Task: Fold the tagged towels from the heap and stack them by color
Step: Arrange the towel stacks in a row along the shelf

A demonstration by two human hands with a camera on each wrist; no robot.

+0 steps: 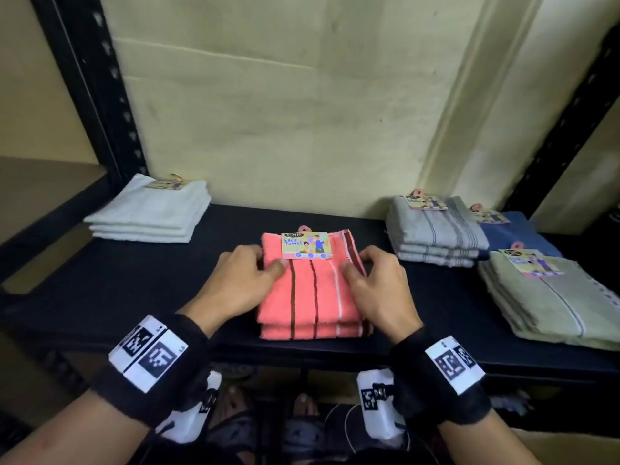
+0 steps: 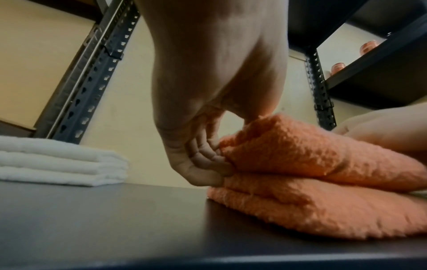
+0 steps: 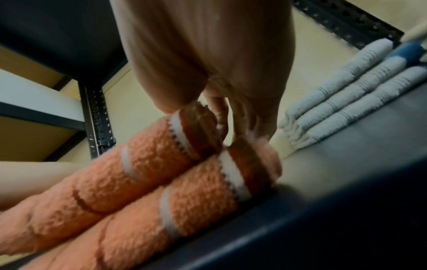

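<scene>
Shelf (image 1: 141,290): dark, bearing five sorted piles, no loose heap in view.
Coral stack (image 1: 310,325): centre front, between white pile (image 1: 147,213) far left and grey pile (image 1: 436,236) right.
Top coral towel (image 1: 315,290): pinched at both far corners, likely to skew or slide off-square if tugged unevenly (terry looks soft).
Left hand (image 1: 240,280): clamped on left edge.
Right hand (image 1: 375,283): clamped on right striped edge.
Tag (image 1: 306,246): between hands, apt to crumple.
</scene>
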